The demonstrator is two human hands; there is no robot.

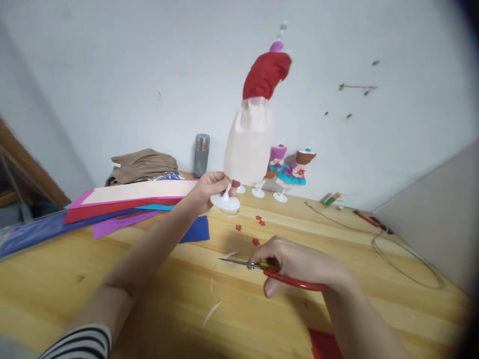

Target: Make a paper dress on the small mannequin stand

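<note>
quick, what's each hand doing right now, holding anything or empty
left hand: closed around the stem of the doll stand, just above its white base.
right hand: closed on the scissors, fingers in the red handles.

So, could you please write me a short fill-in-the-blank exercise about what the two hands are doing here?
1. The left hand holds a small mannequin with a ____ top.
2. The right hand grips scissors whose blades point to the person's ____.
3. Coloured sheets lie stacked on the ____ table.
Missing words: red; left; wooden.
</note>
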